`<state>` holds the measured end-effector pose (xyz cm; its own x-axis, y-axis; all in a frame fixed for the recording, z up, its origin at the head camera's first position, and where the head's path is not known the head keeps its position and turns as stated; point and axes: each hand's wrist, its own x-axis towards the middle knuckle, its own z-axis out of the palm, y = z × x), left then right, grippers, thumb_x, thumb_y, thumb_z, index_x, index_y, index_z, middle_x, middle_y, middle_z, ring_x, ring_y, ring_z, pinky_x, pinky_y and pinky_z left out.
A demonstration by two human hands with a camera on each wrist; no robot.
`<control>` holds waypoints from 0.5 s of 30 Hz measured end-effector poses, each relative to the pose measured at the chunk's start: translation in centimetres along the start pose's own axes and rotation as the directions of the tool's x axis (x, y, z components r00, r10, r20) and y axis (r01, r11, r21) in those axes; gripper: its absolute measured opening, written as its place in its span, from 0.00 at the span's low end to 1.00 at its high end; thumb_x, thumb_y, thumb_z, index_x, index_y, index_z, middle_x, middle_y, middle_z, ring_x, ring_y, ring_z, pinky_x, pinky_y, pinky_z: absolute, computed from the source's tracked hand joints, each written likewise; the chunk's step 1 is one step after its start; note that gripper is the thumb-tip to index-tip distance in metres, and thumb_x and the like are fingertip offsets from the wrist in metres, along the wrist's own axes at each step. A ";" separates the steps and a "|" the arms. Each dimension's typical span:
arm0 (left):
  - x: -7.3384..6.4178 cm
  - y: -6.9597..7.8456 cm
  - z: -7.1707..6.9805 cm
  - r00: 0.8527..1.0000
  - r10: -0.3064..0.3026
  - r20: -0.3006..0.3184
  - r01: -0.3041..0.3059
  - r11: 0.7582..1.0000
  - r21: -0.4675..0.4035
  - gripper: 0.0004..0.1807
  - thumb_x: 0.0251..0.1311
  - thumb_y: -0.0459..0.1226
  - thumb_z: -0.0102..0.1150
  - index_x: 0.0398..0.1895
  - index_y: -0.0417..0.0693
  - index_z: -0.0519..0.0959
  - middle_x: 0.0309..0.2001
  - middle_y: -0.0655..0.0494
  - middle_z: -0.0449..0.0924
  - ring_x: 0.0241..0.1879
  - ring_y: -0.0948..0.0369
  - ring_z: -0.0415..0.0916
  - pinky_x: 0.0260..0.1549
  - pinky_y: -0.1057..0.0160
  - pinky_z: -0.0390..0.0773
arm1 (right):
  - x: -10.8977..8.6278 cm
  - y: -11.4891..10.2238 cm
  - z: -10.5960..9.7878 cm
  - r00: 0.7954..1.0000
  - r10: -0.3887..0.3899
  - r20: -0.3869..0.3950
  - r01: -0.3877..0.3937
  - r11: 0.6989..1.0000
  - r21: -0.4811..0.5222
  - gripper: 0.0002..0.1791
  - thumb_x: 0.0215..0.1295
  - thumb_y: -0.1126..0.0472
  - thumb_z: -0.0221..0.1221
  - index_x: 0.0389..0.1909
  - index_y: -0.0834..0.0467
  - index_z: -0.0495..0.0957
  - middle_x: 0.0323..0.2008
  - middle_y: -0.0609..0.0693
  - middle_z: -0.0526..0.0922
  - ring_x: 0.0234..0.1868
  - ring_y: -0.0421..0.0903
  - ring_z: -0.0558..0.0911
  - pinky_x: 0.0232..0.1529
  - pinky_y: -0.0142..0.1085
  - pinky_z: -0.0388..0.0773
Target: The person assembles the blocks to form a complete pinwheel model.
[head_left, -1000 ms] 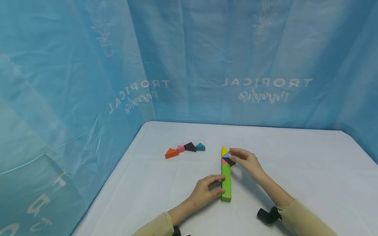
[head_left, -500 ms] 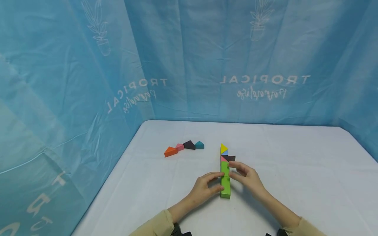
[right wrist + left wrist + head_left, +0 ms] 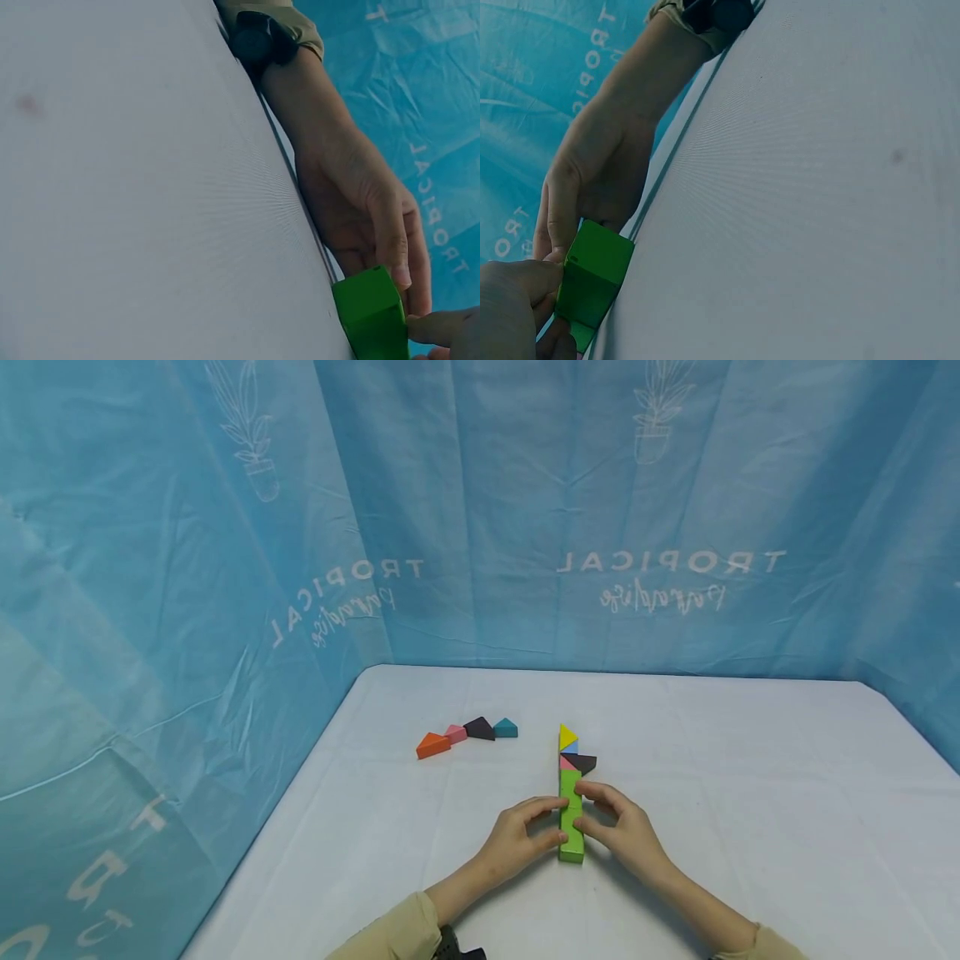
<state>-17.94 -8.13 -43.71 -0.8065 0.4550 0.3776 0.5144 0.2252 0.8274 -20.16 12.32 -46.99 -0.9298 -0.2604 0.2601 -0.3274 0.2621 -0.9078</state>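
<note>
Two light green blocks (image 3: 571, 829) lie end to end in the head view. My left hand (image 3: 517, 842) touches their left side with thumb and fingertips, while my right hand (image 3: 624, 832) touches the right side the same way. Both wrist views show a green block (image 3: 592, 266) between the two hands. Beyond the blocks, in the same line, come a pink triangular block (image 3: 566, 763), a dark four-sided block (image 3: 582, 762) sticking out to the right, a blue triangular block (image 3: 571, 747) and a yellow triangular block (image 3: 567, 737).
Back left, a row of loose blocks holds an orange triangle (image 3: 432, 746), a pink block (image 3: 455, 734), a dark block (image 3: 480, 728) and a teal block (image 3: 506, 727). A white cloth (image 3: 712, 760) covers the table; blue curtains (image 3: 510, 527) hang behind and at the left.
My right hand has come back from the dark and blue blocks, along the row toward me, to the side of the green blocks. My left hand stays at the green blocks.
</note>
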 end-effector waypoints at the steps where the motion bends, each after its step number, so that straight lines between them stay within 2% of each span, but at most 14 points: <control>1: 0.0 0.0 0.0 1.000 0.000 0.000 0.000 1.000 0.001 0.23 0.56 0.28 0.63 0.55 0.29 0.73 0.54 0.39 0.75 0.56 0.46 0.71 0.56 0.57 0.71 | 0.0 0.1 0.0 1.000 -0.004 -0.002 0.004 1.000 -0.001 0.26 0.55 0.60 0.68 0.55 0.61 0.75 0.55 0.52 0.77 0.58 0.49 0.73 0.59 0.43 0.69; 6: 0.2 0.0 -0.3 0.999 -0.019 -0.032 0.019 1.000 -0.014 0.23 0.57 0.28 0.62 0.56 0.29 0.72 0.54 0.38 0.74 0.57 0.47 0.71 0.56 0.55 0.71 | 0.1 0.2 0.0 1.000 -0.001 -0.001 0.001 1.000 0.003 0.26 0.56 0.61 0.68 0.55 0.60 0.74 0.55 0.51 0.77 0.57 0.49 0.74 0.58 0.43 0.70; 10: 0.8 -0.1 -1.3 0.990 -0.097 -0.105 0.090 0.994 -0.064 0.22 0.58 0.28 0.61 0.56 0.30 0.72 0.56 0.39 0.74 0.58 0.47 0.70 0.57 0.54 0.70 | 0.2 0.2 0.0 1.000 0.008 0.002 -0.008 1.000 0.006 0.26 0.55 0.62 0.68 0.56 0.60 0.74 0.55 0.51 0.77 0.57 0.48 0.75 0.58 0.41 0.71; 12: 1.3 -0.5 -2.1 0.975 -0.155 -0.158 0.140 0.985 -0.103 0.22 0.58 0.28 0.61 0.56 0.30 0.73 0.56 0.38 0.73 0.58 0.47 0.70 0.57 0.53 0.69 | 0.2 0.2 0.0 1.000 0.017 0.001 -0.017 1.000 0.008 0.26 0.55 0.62 0.68 0.55 0.60 0.74 0.54 0.51 0.77 0.57 0.48 0.75 0.57 0.40 0.71; 15: 2.0 -1.9 -3.4 0.940 -0.235 -0.246 0.200 0.967 -0.158 0.21 0.58 0.28 0.61 0.55 0.29 0.73 0.55 0.35 0.73 0.57 0.45 0.70 0.57 0.52 0.69 | 0.1 0.3 0.1 1.000 0.028 -0.001 -0.028 0.999 0.015 0.26 0.54 0.61 0.69 0.55 0.60 0.75 0.54 0.50 0.78 0.56 0.47 0.75 0.57 0.39 0.71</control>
<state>-21.52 -10.61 -43.15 -0.9509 0.1629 0.2631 0.2900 0.1724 0.9414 -20.35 12.30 -47.21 -0.9388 -0.2520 0.2349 -0.2985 0.2550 -0.9197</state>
